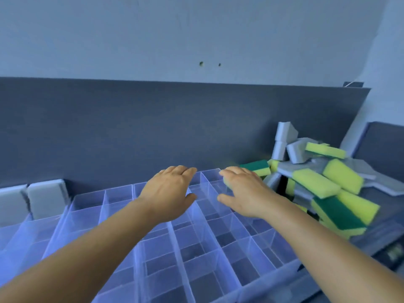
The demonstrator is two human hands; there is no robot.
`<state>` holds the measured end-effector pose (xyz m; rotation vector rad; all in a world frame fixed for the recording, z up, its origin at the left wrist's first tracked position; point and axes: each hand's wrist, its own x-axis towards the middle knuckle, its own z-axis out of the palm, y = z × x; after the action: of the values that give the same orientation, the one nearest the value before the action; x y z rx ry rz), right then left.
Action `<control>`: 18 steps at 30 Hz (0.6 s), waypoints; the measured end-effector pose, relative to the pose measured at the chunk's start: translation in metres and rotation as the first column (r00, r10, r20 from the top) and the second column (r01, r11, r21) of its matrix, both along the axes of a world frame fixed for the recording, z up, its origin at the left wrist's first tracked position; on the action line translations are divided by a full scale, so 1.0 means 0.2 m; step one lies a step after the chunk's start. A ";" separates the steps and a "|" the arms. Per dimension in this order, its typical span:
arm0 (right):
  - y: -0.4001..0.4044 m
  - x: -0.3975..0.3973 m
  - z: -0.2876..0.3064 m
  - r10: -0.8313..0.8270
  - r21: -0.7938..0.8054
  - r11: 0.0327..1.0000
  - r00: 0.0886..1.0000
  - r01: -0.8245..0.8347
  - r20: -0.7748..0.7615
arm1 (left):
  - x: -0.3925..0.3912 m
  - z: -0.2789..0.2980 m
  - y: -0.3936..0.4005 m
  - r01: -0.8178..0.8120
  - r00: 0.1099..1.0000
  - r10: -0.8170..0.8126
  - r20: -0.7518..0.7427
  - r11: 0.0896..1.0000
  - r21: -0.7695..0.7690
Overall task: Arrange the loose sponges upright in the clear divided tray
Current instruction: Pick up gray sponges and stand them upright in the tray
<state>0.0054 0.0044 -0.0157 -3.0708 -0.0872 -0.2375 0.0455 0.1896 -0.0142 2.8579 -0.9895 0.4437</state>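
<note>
- Clear divided tray point(196, 248) fills the near middle of the dark worktop point(371, 235); most of its compartments show only bare dividers.
- Two grey sponges point(32, 200) stand upright at the tray's far left corner, side by side and touching.
- Loose sponge pile point(323, 182) lies just right of the tray: yellow-and-green pieces mixed with grey ones, stacked at odd angles, some leaning on the dark back panel point(153, 127).
- Left hand point(168, 191) hovers palm down over the tray's far row, fingers slack and spread, holding nothing.
- Right hand point(242, 191) hovers over the tray's far right corner, nearest the pile. A blurred patch of yellow-green shows under its fingers point(231, 173); cannot tell whether they grip a sponge or are loose.
- Both forearms reach in from the near edge across the tray.
</note>
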 end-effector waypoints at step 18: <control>-0.81 0.15 -0.09 0.090 -0.075 0.993 0.995 -0.093 -0.044 | 0.18 -0.12 -0.92 0.123 0.986 -0.091 -0.137 0.962 0.243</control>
<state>0.0355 -0.1583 -0.0341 -3.1359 -0.2396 -0.1701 0.0817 0.0056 -0.0381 2.9835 -1.2515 0.1366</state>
